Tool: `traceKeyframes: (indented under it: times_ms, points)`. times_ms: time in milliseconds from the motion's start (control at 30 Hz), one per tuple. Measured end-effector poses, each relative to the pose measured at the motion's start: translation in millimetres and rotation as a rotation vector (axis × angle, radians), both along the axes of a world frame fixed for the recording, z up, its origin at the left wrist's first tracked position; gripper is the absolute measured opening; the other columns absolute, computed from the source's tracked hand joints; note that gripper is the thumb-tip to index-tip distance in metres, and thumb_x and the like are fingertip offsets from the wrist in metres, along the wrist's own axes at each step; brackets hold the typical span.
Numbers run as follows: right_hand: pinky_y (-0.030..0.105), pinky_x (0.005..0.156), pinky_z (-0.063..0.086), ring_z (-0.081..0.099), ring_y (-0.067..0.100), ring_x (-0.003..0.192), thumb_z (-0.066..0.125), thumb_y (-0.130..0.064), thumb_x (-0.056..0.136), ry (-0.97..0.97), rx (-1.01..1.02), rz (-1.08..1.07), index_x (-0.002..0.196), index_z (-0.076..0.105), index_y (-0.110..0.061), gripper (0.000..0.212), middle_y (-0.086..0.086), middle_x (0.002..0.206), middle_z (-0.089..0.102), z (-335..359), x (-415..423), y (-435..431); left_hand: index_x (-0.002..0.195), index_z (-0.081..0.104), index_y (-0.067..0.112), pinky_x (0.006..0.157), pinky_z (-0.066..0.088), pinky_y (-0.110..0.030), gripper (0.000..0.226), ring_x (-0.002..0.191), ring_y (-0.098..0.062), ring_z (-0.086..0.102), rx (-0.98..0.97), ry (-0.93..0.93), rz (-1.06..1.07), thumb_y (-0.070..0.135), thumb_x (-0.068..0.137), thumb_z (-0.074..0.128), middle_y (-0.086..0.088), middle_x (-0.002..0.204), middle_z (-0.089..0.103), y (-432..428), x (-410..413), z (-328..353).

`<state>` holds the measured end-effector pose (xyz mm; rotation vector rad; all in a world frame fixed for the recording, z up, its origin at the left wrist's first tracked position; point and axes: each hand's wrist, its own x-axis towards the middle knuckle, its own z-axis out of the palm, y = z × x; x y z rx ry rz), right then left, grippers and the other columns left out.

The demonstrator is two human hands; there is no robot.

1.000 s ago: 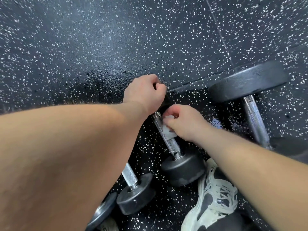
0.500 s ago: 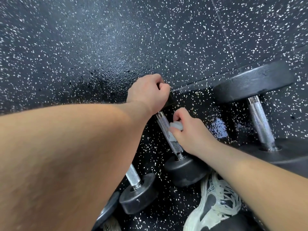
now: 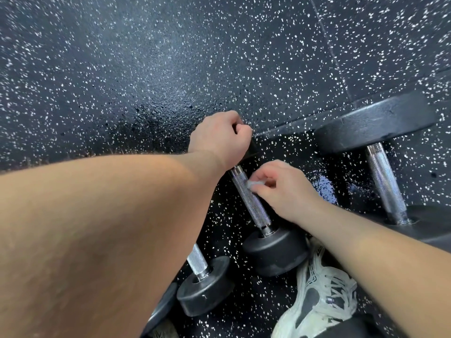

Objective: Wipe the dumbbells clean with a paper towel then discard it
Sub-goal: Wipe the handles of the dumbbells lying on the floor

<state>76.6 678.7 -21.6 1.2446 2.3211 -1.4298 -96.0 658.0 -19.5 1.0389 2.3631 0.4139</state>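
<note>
Nearest, at the near right of the speckled rubber floor (image 3: pixel 122 69), a pale laced shoe (image 3: pixel 322 301) is cut off by the bottom of the view. Just to its left lies a small dumbbell (image 3: pixel 205 286): one black round head and a short stretch of silver handle show, and the rest is hidden under the left forearm. Beyond these the middle dumbbell (image 3: pixel 253 206) lies slanting away, its near black head on the floor beside the shoe and its knurled chrome handle bright and bare for most of its length. The right hand (image 3: pixel 285 189) reaches in from the right, thumb and fingertips pinched together on a small crumpled white paper towel (image 3: pixel 255 184) held against the far half of that handle. Most of the wad is buried in the grip, so its shape is hard to make out. Farther on, the left hand (image 3: pixel 219 140) has its fingers curled tight around the dumbbell's far head, of which only a dark corner shows below the knuckles. Near the right hand a wet patch (image 3: pixel 322 186) shines on the floor. To the far right a large dumbbell (image 3: pixel 383 174) lies with one broad head up near a floor seam; its other head is partly covered by the right forearm.
</note>
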Motion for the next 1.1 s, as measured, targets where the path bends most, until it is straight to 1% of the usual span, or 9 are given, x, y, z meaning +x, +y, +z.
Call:
traceKeyframes:
  times_ms: [100,133,333,433,567,700,833,1000,1100]
  points:
    - [0.006,0.071,0.038,0.059,0.000,0.084,0.072,-0.032,0.089,0.009,-0.003,-0.091,0.082,0.069,-0.034,0.008,-0.013,0.091,0.066,3.3,-12.2,4.0,0.078,0.058,0.030,0.067,0.041,-0.033,0.016,0.082,-0.026,0.056,0.002,0.010,-0.003,0.037,0.082,0.044,0.008,0.088,0.060,-0.3,0.0,0.4]
    - [0.004,0.066,0.036,0.058,-0.002,0.082,0.071,-0.033,0.089,0.010,-0.016,-0.124,0.083,0.070,-0.034,0.006,-0.015,0.088,0.067,3.9,-15.4,3.8,0.078,0.058,0.030,0.067,0.040,-0.033,0.016,0.082,-0.026,0.055,0.003,0.013,-0.001,0.037,0.082,0.043,0.008,0.088,0.059,-0.3,0.1,0.4]
    - [0.005,0.063,0.039,0.057,-0.002,0.080,0.075,-0.034,0.087,0.028,-0.110,-0.209,0.082,0.068,-0.035,0.009,-0.014,0.086,0.068,-3.9,-21.3,-5.4,0.078,0.057,0.030,0.067,0.038,-0.032,0.016,0.081,-0.025,0.055,0.008,0.012,-0.002,0.037,0.082,0.043,0.008,0.086,0.058,0.0,0.3,-0.2]
    - [0.006,0.063,0.037,0.055,-0.001,0.080,0.077,-0.030,0.085,0.040,-0.062,-0.190,0.077,0.067,-0.033,0.013,-0.010,0.088,0.065,-7.1,-21.7,-4.3,0.079,0.058,0.031,0.066,0.037,-0.032,0.017,0.081,-0.024,0.054,0.005,0.009,-0.003,0.036,0.082,0.043,0.009,0.086,0.058,0.0,-0.4,-0.3]
    - [0.006,0.067,0.037,0.055,0.005,0.079,0.079,-0.022,0.083,0.048,-0.028,-0.087,0.075,0.069,-0.025,0.013,-0.007,0.087,0.061,-7.0,-22.7,-0.6,0.081,0.061,0.030,0.065,0.039,-0.032,0.019,0.080,-0.025,0.055,-0.003,0.008,0.002,0.036,0.082,0.043,0.007,0.086,0.061,0.5,0.0,-0.3]
    - [0.013,0.069,0.041,0.058,0.006,0.079,0.082,-0.025,0.081,-0.001,-0.081,0.081,0.067,0.065,-0.032,0.023,-0.010,0.085,0.062,-2.4,-14.5,5.6,0.085,0.063,0.027,0.067,0.042,-0.033,0.022,0.082,-0.025,0.056,0.001,0.007,0.000,0.035,0.084,0.044,0.006,0.090,0.063,0.0,0.2,0.6]
    - [0.018,0.072,0.044,0.058,0.002,0.075,0.085,-0.028,0.077,-0.049,-0.145,0.222,0.066,0.068,-0.035,0.022,-0.011,0.084,0.064,-2.7,9.5,6.9,0.086,0.064,0.026,0.074,0.048,-0.035,0.023,0.086,-0.025,0.057,-0.004,-0.002,0.015,0.035,0.084,0.044,0.006,0.093,0.064,0.3,0.3,1.9]
    - [0.015,0.067,0.041,0.057,-0.006,0.072,0.086,-0.028,0.074,-0.200,-0.267,0.415,0.073,0.075,-0.034,0.013,-0.024,0.082,0.063,-0.8,25.2,10.0,0.086,0.065,0.025,0.072,0.049,-0.034,0.022,0.083,-0.024,0.057,-0.007,-0.016,0.022,0.035,0.084,0.045,0.007,0.089,0.063,0.5,0.5,3.5]
    - [0.019,0.070,0.046,0.060,-0.002,0.075,0.083,-0.031,0.078,-0.276,-0.253,0.537,0.072,0.074,-0.035,0.012,-0.017,0.083,0.065,8.2,16.5,14.9,0.088,0.065,0.025,0.072,0.048,-0.034,0.022,0.083,-0.024,0.057,-0.014,-0.011,0.020,0.034,0.086,0.045,0.007,0.090,0.064,1.7,0.7,4.2]
